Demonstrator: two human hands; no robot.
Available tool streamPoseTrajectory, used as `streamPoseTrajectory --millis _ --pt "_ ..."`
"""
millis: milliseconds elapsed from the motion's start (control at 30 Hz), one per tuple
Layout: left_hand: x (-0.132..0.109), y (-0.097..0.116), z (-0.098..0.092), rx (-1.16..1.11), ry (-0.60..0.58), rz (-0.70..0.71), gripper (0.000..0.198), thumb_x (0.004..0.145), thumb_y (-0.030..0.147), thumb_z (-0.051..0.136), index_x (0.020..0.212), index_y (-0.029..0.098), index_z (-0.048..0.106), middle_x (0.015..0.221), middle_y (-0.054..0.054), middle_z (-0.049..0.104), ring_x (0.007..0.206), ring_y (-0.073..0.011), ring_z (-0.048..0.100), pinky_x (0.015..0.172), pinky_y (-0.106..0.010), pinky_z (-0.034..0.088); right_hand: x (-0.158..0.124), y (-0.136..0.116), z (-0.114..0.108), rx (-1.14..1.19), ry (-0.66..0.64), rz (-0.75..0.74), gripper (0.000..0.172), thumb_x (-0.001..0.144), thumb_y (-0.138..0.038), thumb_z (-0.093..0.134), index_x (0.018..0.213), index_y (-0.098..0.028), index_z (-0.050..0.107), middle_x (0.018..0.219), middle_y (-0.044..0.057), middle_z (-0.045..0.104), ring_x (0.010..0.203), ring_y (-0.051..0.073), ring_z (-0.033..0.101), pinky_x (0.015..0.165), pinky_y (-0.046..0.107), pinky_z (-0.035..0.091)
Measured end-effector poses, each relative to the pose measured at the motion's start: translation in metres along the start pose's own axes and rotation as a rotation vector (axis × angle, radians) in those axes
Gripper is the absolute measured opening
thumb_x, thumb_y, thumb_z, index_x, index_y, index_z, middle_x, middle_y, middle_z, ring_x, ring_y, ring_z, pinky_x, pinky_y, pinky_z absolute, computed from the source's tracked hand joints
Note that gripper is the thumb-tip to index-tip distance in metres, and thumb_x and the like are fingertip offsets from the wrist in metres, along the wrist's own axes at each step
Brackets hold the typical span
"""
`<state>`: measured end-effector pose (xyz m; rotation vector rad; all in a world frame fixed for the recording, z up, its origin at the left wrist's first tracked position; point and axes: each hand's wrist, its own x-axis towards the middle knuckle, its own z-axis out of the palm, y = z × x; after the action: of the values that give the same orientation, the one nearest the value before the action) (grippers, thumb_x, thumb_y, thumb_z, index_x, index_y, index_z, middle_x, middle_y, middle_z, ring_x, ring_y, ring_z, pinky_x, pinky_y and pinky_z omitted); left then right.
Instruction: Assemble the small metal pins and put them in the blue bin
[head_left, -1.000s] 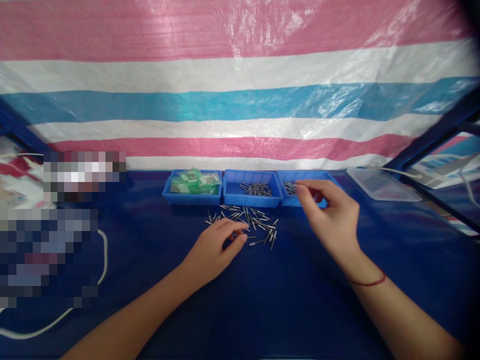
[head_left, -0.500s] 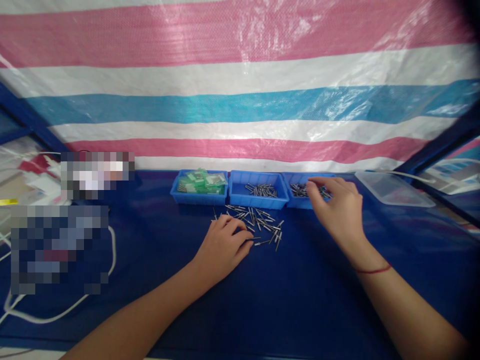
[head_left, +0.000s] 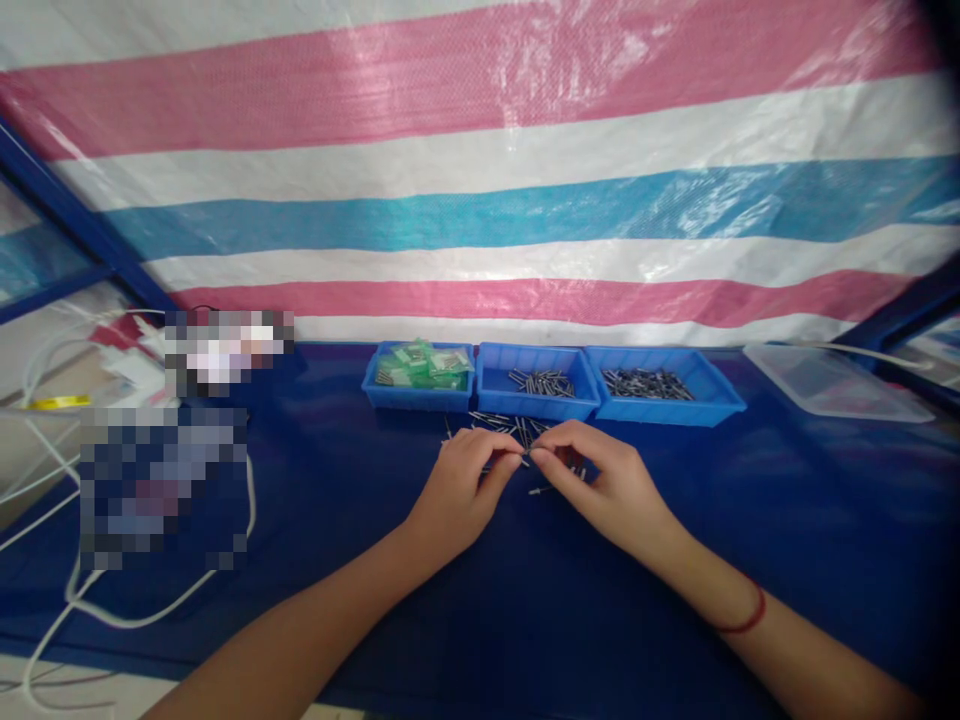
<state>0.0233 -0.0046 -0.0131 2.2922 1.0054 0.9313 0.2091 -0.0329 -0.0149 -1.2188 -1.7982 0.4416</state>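
A loose heap of small metal pins [head_left: 504,422] lies on the dark blue table, just in front of the trays. Over it my left hand [head_left: 457,490] and my right hand [head_left: 600,485] meet fingertip to fingertip, each in a pinch on a thin pin [head_left: 525,457]. Behind the heap stand three blue trays: the left tray [head_left: 417,396] holds green parts, the middle tray [head_left: 538,400] a few pins, the right tray [head_left: 712,402] many pins. A red string circles my right wrist.
A clear plastic lid [head_left: 832,385] lies at the right back. White cables [head_left: 142,610] loop at the left, beside blurred items. A striped pink, white and blue tarp [head_left: 480,200] hangs right behind the trays. A blue frame post [head_left: 75,220] slants at the left.
My right hand has left the right tray and come down left to the pin heap, where it now meets my left hand. The view has shifted a little to the left.
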Motion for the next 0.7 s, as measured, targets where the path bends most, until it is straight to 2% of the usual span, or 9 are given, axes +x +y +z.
streamPoseTrajectory --millis 133,333,533,700 --pt "-0.001 0.0018 0.0013 -0.119 0.027 -0.019 0.01 0.091 0.025 0.054 0.094 0.018 0.061 0.089 -0.002 0.066 0.084 -0.0147 0.059 0.077 -0.027 0.043 -0.0043 -0.0066 0.0061 0.093 0.029 0.042 0.011 0.088 -0.029 0.056 0.082 -0.021 0.06 0.075 0.001 0.06 0.065 0.013 0.054 0.059 0.027 0.043" --pt "-0.0014 0.0036 0.0018 -0.141 0.016 -0.054 0.01 0.088 0.027 0.058 0.092 0.018 0.062 0.09 -0.003 0.068 0.083 -0.0158 0.062 0.077 -0.029 0.046 -0.0063 -0.004 0.0088 0.166 0.044 0.109 0.012 0.087 -0.033 0.058 0.084 -0.021 0.06 0.077 0.002 0.061 0.067 0.015 0.055 0.059 0.028 0.046" --pt "-0.0025 0.0022 0.0038 -0.127 -0.005 -0.054 0.013 0.088 0.029 0.059 0.095 0.018 0.062 0.09 -0.003 0.068 0.084 -0.016 0.062 0.077 -0.029 0.047 -0.0056 -0.0062 0.0085 0.152 0.032 0.076 0.011 0.088 -0.031 0.056 0.082 -0.021 0.06 0.075 0.002 0.061 0.066 0.015 0.056 0.058 0.028 0.046" --pt "-0.0009 0.0027 0.003 -0.129 -0.04 0.02 0.012 0.089 0.026 0.057 0.091 0.017 0.064 0.091 -0.004 0.067 0.087 -0.0156 0.061 0.08 -0.028 0.046 -0.0046 -0.0124 0.0061 0.109 0.022 0.004 0.008 0.087 -0.023 0.056 0.082 -0.021 0.062 0.072 0.002 0.061 0.063 0.014 0.055 0.056 0.028 0.043"
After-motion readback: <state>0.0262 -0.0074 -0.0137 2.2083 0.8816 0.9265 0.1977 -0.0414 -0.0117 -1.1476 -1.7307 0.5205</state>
